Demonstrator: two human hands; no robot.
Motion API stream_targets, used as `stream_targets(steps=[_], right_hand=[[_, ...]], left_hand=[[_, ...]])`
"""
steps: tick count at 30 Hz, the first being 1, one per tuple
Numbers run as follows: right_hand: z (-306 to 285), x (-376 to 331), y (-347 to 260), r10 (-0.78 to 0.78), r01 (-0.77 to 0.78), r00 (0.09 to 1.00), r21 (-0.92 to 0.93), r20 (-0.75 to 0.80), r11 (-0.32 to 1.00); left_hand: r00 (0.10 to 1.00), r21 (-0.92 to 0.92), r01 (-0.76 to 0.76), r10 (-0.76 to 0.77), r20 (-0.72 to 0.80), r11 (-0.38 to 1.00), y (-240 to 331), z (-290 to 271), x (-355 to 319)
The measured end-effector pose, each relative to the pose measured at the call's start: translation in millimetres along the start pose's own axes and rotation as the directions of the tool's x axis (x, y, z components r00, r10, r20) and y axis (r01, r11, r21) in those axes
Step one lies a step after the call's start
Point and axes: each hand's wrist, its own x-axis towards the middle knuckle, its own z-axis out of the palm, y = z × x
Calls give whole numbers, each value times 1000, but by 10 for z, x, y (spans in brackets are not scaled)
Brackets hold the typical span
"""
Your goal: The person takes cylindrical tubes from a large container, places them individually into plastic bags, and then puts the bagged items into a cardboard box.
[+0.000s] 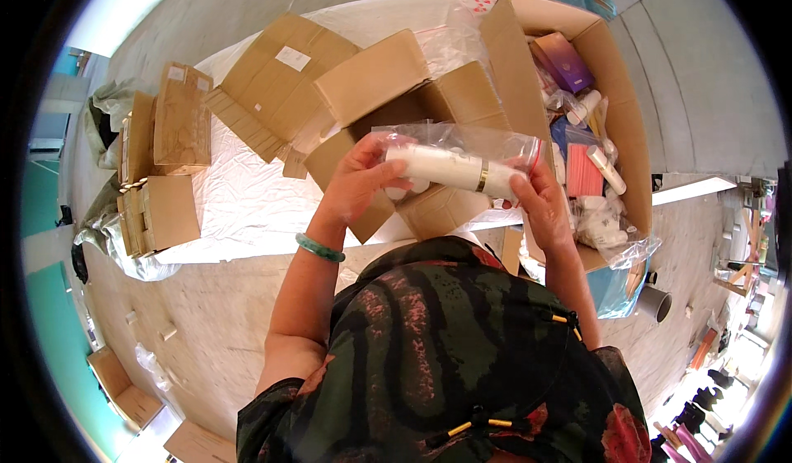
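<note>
Bottle (429, 166) and clear plastic bag (495, 143) share one grip in the head view, the white cylinder lying inside the film, raised above an open carton (375, 75) on the white-covered table (247, 203) and tilted slightly down toward the right. The left hand (363, 181) pinches the left end, thumb across the near side and the other fingers going round behind; the right hand (540, 203) pinches the opposite end the same way, beyond the gold band. I would judge it light to middling in weight, stiff-walled under soft, loose wrapping, and more likely to scuff than to shatter, though whether it is plastic or glass cannot be told. Glossy film could slide over the smooth wall, so the sound hold is through the bag onto the solid body, at both ends as here, rather than by the slack upper edge; the band may be a joint between cap and body, a poor place to twist or bend. Both tips of the bottle are partly covered by the hands, most fingers are out of sight behind it, and glare blurs the film, so whether the bag is sealed along its red-edged right side is unclear. Pale rounded shapes (419, 185) below the left end are hard to make out, and the carton's inside is mostly shadowed or blocked.
</note>
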Motion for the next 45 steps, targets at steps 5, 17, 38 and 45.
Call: stream_targets(steps=[5,17,38,45], right_hand=[[151,-91,-118,-252,267,962,-177,103,947],[59,-157,-9,28,-54,988,-169,-149,984],[49,225,-542,-511,357,857,-648,-59,673],[149,588,-257,-610,426,792,-712,-5,558]], left_hand=[[987,4,76,-74,-144,997,22,1,-18],[949,441,172,-268,165,881,-182,-32,-214],[960,944,6,-266,87,329,-796,-216,1456],[954,953,-254,-118,275,163,-840,-104,876]])
